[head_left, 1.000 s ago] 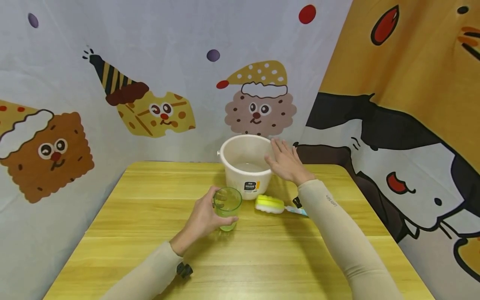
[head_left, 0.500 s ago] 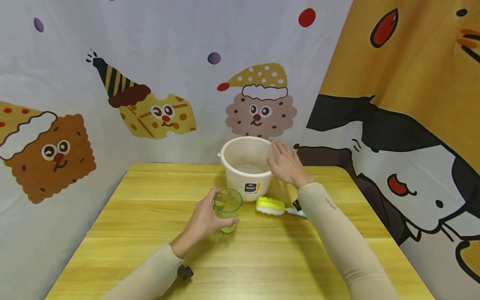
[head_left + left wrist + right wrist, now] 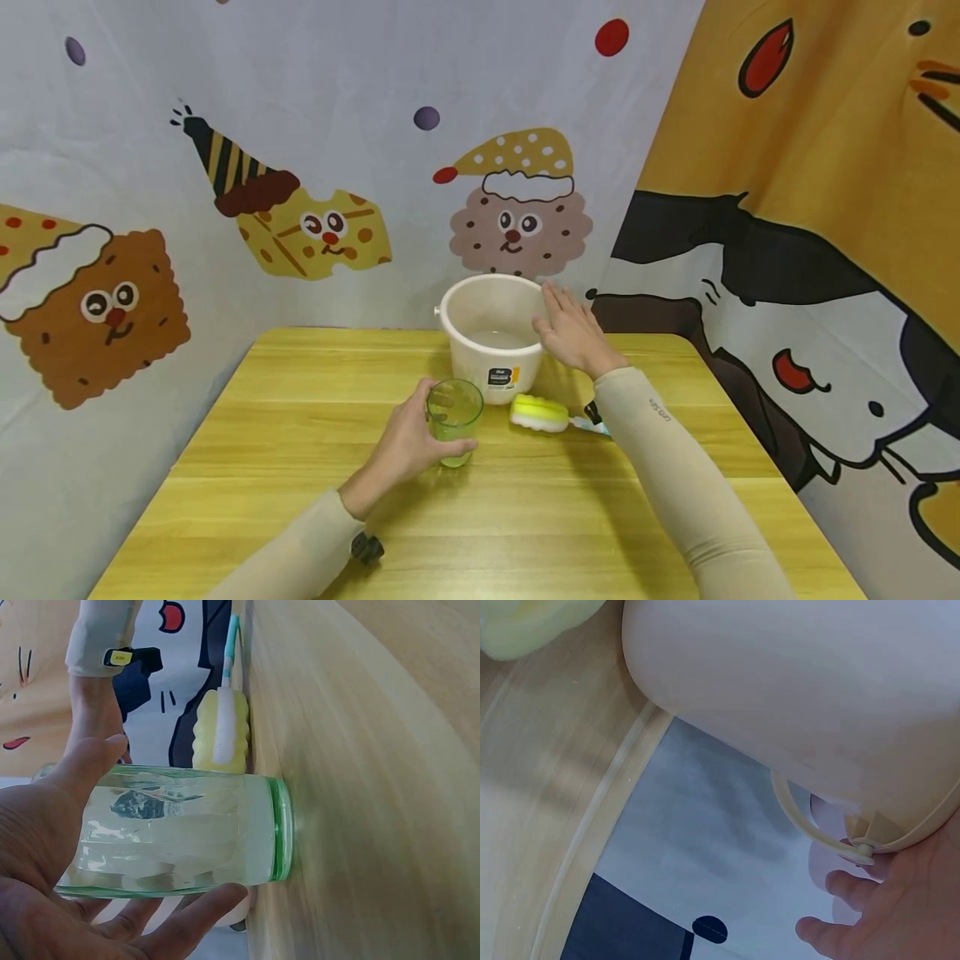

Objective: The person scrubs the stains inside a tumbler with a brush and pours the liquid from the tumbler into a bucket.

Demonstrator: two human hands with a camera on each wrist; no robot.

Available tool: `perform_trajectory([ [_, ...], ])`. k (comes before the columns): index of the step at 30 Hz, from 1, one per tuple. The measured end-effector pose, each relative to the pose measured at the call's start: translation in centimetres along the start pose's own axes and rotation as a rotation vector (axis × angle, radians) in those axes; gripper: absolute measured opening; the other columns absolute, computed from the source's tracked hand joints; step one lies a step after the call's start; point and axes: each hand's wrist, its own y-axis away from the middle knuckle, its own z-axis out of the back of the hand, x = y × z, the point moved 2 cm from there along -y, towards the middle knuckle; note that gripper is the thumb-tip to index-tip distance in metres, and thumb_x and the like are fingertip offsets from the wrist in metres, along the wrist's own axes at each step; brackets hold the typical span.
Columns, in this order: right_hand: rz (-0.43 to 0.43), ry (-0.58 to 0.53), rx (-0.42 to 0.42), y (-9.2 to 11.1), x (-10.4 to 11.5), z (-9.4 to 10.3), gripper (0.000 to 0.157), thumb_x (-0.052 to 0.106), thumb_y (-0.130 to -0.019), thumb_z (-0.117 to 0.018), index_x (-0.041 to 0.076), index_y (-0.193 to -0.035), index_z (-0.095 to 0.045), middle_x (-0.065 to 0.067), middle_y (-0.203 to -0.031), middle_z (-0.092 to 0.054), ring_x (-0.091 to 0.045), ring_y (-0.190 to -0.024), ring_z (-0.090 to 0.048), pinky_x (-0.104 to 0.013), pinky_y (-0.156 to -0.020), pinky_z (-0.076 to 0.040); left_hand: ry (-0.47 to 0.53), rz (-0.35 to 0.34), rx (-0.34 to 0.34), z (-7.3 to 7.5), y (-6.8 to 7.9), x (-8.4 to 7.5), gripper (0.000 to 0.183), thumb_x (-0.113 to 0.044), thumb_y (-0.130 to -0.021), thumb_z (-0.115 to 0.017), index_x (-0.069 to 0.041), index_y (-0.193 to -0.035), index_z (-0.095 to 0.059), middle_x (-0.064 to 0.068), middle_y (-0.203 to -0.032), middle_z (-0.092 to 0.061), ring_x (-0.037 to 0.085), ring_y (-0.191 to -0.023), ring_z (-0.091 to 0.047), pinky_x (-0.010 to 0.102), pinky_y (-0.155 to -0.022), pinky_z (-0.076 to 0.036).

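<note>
A clear green drinking glass [image 3: 455,429] stands upright on the table, its base against the wood in the left wrist view. My left hand [image 3: 403,437] holds it from the left, thumb on the near side and fingers around the far side. Behind it stands a white plastic bucket [image 3: 474,364] with a label on its front. My right hand [image 3: 576,332] rests at the bucket's right rim with straight fingers. In the right wrist view, the bucket's handle [image 3: 802,817] hangs down near the fingers. A yellow-and-white sponge brush [image 3: 542,414] lies in front of the bucket.
The brush's light blue handle [image 3: 590,426] points right, partly hidden by the right sleeve [image 3: 675,467]. The wooden table [image 3: 315,400] ends just behind the bucket, where a curtain [image 3: 337,83] with cartoon prints hangs.
The view has shifted slightly. Both hands, the glass, the bucket and the brush keep the same places.
</note>
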Motion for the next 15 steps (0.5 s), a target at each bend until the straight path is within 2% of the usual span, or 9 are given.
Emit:
perform_trajectory([
  [6, 0.002, 0.003, -0.004, 0.07, 0.18, -0.01, 0.082, 0.053, -0.122, -0.032, 0.008, -0.188, -0.011, -0.018, -0.198, -0.011, -0.045, -0.185, -0.007, -0.072, -0.149, -0.002, -0.006, -0.004, 0.022, -0.17, 0.13, 0.34, 0.106, -0.039, -0.077, -0.113, -0.010, -0.161, -0.055, 0.013, -0.151, -0.076, 0.036, -0.139, -0.074, 0.063, -0.118, -0.064],
  [15, 0.003, 0.011, -0.014, -0.01, 0.00, -0.05, 0.081, 0.053, -0.123, -0.033, 0.008, -0.188, -0.012, -0.019, -0.197, -0.012, -0.048, -0.184, -0.008, -0.075, -0.148, -0.001, -0.002, -0.020, 0.046, -0.23, 0.07, 0.63, 0.105, -0.036, -0.077, -0.113, -0.011, -0.162, -0.056, 0.011, -0.150, -0.077, 0.035, -0.138, -0.075, 0.062, -0.117, -0.065],
])
